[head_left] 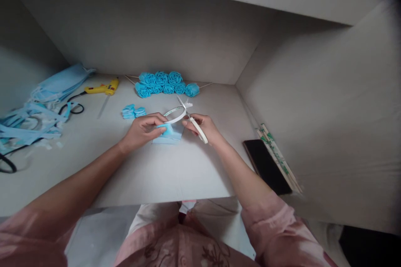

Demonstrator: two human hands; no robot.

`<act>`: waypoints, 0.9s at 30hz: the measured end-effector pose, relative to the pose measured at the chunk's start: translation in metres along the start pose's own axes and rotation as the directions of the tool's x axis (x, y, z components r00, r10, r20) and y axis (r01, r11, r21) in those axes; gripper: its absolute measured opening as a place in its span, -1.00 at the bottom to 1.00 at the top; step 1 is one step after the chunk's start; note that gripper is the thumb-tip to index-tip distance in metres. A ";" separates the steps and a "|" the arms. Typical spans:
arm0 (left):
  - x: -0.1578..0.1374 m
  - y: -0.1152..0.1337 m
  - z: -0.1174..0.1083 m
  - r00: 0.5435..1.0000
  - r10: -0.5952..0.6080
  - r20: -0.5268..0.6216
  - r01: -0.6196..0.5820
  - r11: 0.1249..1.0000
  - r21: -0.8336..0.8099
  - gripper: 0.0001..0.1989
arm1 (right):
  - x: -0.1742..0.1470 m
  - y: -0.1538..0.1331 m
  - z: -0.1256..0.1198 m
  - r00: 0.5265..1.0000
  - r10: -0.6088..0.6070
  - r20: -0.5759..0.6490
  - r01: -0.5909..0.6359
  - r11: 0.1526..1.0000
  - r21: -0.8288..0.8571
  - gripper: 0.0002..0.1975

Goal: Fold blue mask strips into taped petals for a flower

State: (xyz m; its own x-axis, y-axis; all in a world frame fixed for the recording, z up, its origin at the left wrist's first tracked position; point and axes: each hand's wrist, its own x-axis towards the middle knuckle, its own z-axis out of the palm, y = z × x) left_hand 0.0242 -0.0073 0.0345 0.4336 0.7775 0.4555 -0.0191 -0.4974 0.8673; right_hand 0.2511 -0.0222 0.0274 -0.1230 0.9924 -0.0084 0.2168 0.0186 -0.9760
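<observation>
My left hand [145,129] is closed, pinching a thin white roll of tape [175,115] between fingers and thumb. A small light-blue folded piece [169,129] shows at my left thumb tip, just under the roll. My right hand [203,127] is closed on white-handled scissors [198,129]. Their blades point up and away, at the right side of the roll, beside a short white scrap or tape end [188,104]. Whether the blades touch the tape I cannot tell. Below the hands a flat light-blue sheet [163,139] lies on the table.
Several blue rolled flowers [168,83] on sticks lie at the back. Two pleated blue pieces [133,111] sit left of centre. A yellow glue gun [102,88], face masks [62,81] and cut strips [34,127] are leftward. A dark phone [267,167] and wrapped sticks [278,154] lie right.
</observation>
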 end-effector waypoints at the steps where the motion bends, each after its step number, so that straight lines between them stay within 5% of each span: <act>1: 0.000 0.000 0.000 1.000 -0.007 -0.005 0.007 1.000 0.007 -0.75 | 0.000 -0.001 0.000 1.000 0.006 -0.001 -0.006 1.000 0.011 -0.52; 11: 0.000 -0.001 -0.001 0.995 -0.069 -0.068 0.067 0.997 -0.031 -0.77 | 0.000 -0.005 0.001 0.997 0.057 -0.046 -0.052 0.994 0.094 -0.54; 19: 0.000 -0.021 -0.002 0.954 -0.189 -0.234 0.137 0.965 -0.222 -0.76 | 0.004 0.004 0.002 0.994 0.054 -0.093 -0.046 0.995 0.086 -0.50; 23: 0.004 -0.022 -0.003 0.915 -0.270 -0.299 0.162 0.926 -0.341 -0.77 | 0.013 0.004 -0.015 0.961 0.110 -0.255 -0.086 0.991 0.102 -0.50; 25: 0.006 -0.020 -0.005 0.902 -0.297 -0.313 0.151 0.896 -0.417 -0.75 | 0.014 -0.003 -0.029 0.935 0.079 -0.344 -0.089 0.996 -0.012 -0.51; 27: 0.008 -0.018 -0.007 0.907 -0.295 -0.301 0.117 0.862 -0.493 -0.73 | 0.007 -0.013 -0.043 0.946 0.002 -0.324 -0.107 0.945 -0.308 -0.48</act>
State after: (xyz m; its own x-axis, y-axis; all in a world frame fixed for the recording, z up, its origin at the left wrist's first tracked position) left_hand 0.0217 0.0108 0.0237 0.1277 0.9676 0.2177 -0.4102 -0.1484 0.8999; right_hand 0.2889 -0.0105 0.0498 0.1980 0.9783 0.0611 0.5160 -0.0511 -0.8551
